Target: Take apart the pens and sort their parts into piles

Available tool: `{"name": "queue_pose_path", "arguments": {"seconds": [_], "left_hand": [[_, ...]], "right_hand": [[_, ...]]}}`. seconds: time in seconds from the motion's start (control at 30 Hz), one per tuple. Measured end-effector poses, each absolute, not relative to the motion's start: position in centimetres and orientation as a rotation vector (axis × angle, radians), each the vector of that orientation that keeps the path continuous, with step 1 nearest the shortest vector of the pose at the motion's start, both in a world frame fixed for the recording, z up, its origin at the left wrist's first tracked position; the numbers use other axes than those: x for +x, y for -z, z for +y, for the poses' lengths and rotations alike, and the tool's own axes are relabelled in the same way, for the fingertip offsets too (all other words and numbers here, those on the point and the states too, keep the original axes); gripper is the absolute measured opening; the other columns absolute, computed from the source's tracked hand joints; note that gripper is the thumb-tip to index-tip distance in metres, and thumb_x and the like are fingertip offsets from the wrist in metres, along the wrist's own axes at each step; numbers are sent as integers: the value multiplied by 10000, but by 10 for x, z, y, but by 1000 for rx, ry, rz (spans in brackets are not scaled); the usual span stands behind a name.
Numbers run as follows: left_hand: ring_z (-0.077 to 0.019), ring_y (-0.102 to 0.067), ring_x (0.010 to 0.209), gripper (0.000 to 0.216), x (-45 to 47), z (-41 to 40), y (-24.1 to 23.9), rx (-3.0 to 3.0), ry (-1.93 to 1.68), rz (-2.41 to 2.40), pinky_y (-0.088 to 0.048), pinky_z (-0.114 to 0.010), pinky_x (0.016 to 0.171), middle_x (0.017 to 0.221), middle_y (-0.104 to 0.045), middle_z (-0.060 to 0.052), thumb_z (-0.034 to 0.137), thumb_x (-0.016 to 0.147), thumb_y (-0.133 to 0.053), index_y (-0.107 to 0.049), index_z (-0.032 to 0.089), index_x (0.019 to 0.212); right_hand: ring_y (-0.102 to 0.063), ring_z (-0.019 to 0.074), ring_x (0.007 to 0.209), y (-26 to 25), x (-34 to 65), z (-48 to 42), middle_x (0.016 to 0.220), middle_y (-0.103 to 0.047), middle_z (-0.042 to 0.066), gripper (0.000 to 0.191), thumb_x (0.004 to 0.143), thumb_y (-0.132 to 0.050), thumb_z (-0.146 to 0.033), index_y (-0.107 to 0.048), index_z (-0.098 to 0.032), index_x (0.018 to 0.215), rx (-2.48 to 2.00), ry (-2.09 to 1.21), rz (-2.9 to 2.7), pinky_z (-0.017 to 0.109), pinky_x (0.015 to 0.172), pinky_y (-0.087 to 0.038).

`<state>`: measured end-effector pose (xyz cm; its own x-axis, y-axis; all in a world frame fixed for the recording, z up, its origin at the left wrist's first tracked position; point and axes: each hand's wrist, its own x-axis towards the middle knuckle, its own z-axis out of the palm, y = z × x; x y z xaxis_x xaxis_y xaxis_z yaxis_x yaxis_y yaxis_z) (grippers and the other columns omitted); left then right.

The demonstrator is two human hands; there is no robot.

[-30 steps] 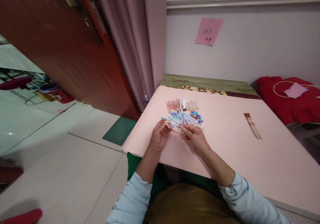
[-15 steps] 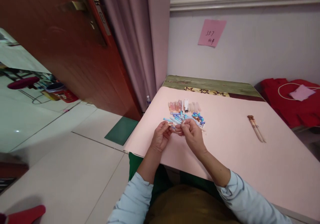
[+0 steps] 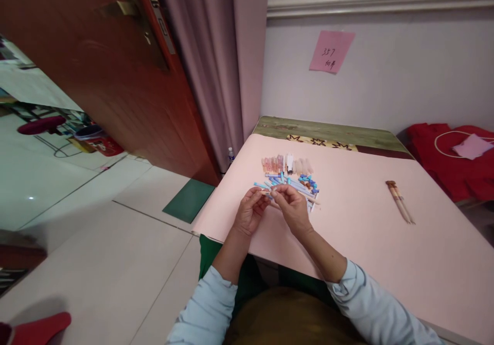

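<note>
A heap of small blue and light pens or pen parts [image 3: 295, 183] lies on the pink table cover [image 3: 347, 221], with a row of pinkish and clear caps [image 3: 285, 164] just behind it. My left hand [image 3: 250, 212] and my right hand [image 3: 292, 209] meet at the near edge of the heap. Both are closed in a pinch on a small pen piece [image 3: 267, 194] held between their fingertips. What exactly the piece is stays too small to tell.
Two wooden-looking sticks [image 3: 400, 209] lie to the right on the cover. A red cloth with a pink sheet [image 3: 455, 155] sits at the far right. A dark red door [image 3: 96, 72] and a curtain [image 3: 216, 67] stand left; a pink note [image 3: 331, 51] hangs on the wall.
My right hand has moved left from the heap and joined my left hand, so both now pinch the same small piece. The view has shifted slightly.
</note>
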<state>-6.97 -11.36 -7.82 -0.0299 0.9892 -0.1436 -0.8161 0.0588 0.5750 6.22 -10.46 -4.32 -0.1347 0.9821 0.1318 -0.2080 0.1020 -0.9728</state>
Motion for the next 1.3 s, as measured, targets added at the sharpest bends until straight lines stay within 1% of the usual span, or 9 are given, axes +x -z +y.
{"name": "queue_pose_path", "arguments": {"seconds": [0.17, 0.37, 0.47, 0.6, 0.83, 1.03, 1.17, 1.3], "left_hand": [[-105, -670, 675, 192, -70, -114, 77, 362, -1477, 599, -537, -223, 710, 792, -714, -28, 148, 741, -746, -614, 150, 881], [-133, -691, 731, 175, -70, -115, 78, 371, -1476, 595, -545, -255, 742, 809, -721, -32, 187, 755, -740, -612, 153, 869], [-140, -694, 762, 169, -70, -116, 78, 383, -1481, 591, -547, -264, 756, 817, -720, -32, 213, 763, -739, -612, 151, 857], [-134, -690, 774, 162, -70, -116, 77, 389, -1483, 574, -546, -255, 761, 822, -716, -32, 206, 766, -736, -615, 146, 854], [-129, -692, 747, 178, -70, -114, 78, 360, -1495, 590, -550, -244, 745, 801, -720, -34, 195, 749, -749, -623, 143, 863], [-123, -694, 720, 166, -70, -114, 78, 361, -1495, 602, -553, -243, 736, 803, -723, -29, 188, 755, -741, -631, 143, 871], [-129, -695, 748, 161, -70, -115, 78, 381, -1498, 580, -552, -253, 759, 812, -721, -31, 187, 764, -733, -630, 147, 880], [-124, -686, 743, 140, -69, -115, 77, 358, -1508, 590, -554, -248, 761, 802, -713, -29, 185, 770, -726, -635, 143, 869]], "right_hand": [[-626, 164, 802, 48, 63, -104, 912, -665, 37, 291, 761, -691, -463, -619, -217, 899, -917, -1300, -1231, 320, 751, -557], [-635, 182, 843, 48, 63, -104, 955, -666, 55, 243, 785, -689, -422, -637, -213, 897, -900, -1207, -1322, 338, 775, -551], [-644, 185, 829, 48, 62, -104, 938, -679, 56, 230, 788, -692, -403, -647, -217, 914, -910, -1164, -1359, 339, 775, -546], [-656, 182, 817, 47, 61, -104, 899, -690, 47, 209, 787, -696, -395, -651, -215, 885, -896, -1154, -1358, 331, 785, -543], [-671, 190, 819, 44, 64, -106, 939, -709, 55, 214, 801, -683, -391, -695, -219, 928, -915, -1163, -1377, 344, 781, -560], [-673, 204, 867, 42, 66, -108, 970, -723, 50, 194, 813, -665, -374, -741, -247, 939, -971, -1002, -1455, 340, 791, -553], [-669, 195, 865, 41, 67, -109, 982, -725, 49, 202, 842, -636, -348, -742, -265, 992, -955, -923, -1530, 328, 785, -539], [-665, 197, 875, 39, 69, -111, 1006, -715, 59, 268, 841, -640, -343, -708, -258, 1086, -946, -887, -1564, 341, 811, -532]]}}
